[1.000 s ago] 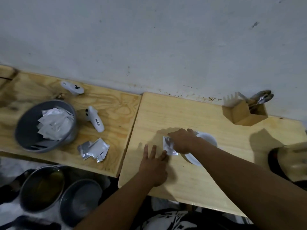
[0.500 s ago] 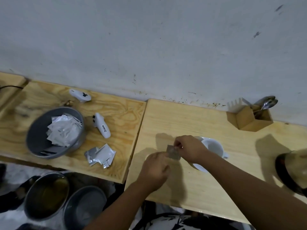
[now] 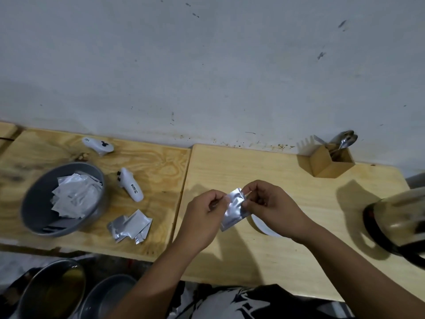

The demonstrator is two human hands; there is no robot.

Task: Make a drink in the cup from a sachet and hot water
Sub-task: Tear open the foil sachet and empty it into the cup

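Note:
A silver foil sachet (image 3: 233, 209) hangs upright above the right wooden table (image 3: 287, 261). My left hand (image 3: 204, 212) pinches its top left corner and my right hand (image 3: 271, 206) pinches its top right corner. Under my right hand only a white curved edge of the cup and saucer (image 3: 264, 227) shows; the rest is hidden. A glass kettle with a black base (image 3: 395, 222) stands at the right edge, blurred.
On the left table (image 3: 156, 171) sit a grey bowl (image 3: 34, 203) of several sachets, a small pile of foil sachets (image 3: 131, 226) and two white controllers (image 3: 131, 184). A wooden holder with spoons and a fork (image 3: 331, 157) stands by the wall. Two metal pots (image 3: 53, 288) lie below.
The sachet has been lifted off the table. My left hand left the tabletop and took the sachet's other top corner. Both hands rose above the table.

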